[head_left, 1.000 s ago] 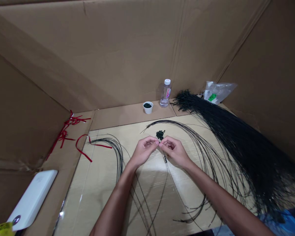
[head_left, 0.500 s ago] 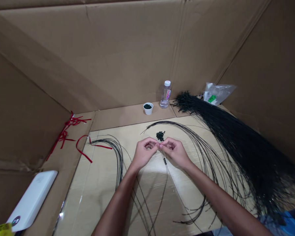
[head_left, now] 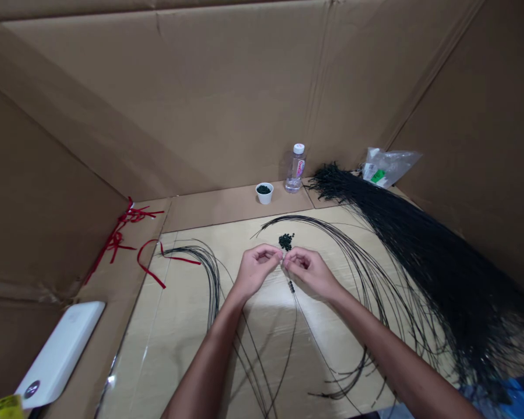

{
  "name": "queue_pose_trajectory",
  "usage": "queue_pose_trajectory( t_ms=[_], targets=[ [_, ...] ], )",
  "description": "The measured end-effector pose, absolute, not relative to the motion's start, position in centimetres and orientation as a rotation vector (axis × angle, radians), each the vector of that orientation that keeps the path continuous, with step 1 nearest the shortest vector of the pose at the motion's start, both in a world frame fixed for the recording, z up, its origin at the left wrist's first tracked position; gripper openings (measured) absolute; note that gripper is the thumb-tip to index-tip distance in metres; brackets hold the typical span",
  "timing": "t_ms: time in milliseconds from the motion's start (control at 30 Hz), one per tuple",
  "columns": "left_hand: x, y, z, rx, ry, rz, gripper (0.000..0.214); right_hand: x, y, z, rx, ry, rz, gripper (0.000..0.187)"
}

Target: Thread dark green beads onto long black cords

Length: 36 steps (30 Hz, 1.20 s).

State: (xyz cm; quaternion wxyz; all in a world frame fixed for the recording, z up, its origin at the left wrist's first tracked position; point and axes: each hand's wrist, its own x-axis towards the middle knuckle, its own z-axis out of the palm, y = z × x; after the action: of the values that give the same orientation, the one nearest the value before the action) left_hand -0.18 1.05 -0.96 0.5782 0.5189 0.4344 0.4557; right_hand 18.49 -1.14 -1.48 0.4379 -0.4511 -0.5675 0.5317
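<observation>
A small pile of dark beads [head_left: 285, 241] is lying on the table [head_left: 177, 314]. Just on the near side of the pile, the left hand [head_left: 257, 270] is pressing thumb and forefinger together, on what is too small to make out; the right hand [head_left: 311, 272] is pinching a thin beaded strand [head_left: 291, 286], which is trailing nearer, away from the pile. Beyond the pile, a white cup [head_left: 264, 196] and a bottle [head_left: 294, 170] are standing. Black strands [head_left: 423, 244] are spreading to its right; a red ribbon [head_left: 151, 272] is curling well to its left.
</observation>
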Motion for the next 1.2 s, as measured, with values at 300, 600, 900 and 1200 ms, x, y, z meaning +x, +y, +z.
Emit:
queue_pose_trajectory(
  t_ms=[300,600,900,1200],
  targets=[
    [-0.1,1.3,-0.2,1.124,1.042,1.089,0.027,19.2,-1.1,-0.7,-1.102,-1.591,1.270,0.011],
    [-0.5,1.0,-0.2,1.306,1.009,1.028,0.033,18.4,-1.3,-1.0,-1.134,-1.483,1.216,0.014],
    [-1.4,0.3,2.4,2.141,1.071,0.907,0.015,18.8,-1.5,-0.1,-1.167,-1.785,0.849,0.011],
    [-1.2,0.3,2.6,2.257,1.056,0.875,0.014,18.8,-1.7,-0.2,-1.236,-1.957,0.619,0.015]
  ],
)
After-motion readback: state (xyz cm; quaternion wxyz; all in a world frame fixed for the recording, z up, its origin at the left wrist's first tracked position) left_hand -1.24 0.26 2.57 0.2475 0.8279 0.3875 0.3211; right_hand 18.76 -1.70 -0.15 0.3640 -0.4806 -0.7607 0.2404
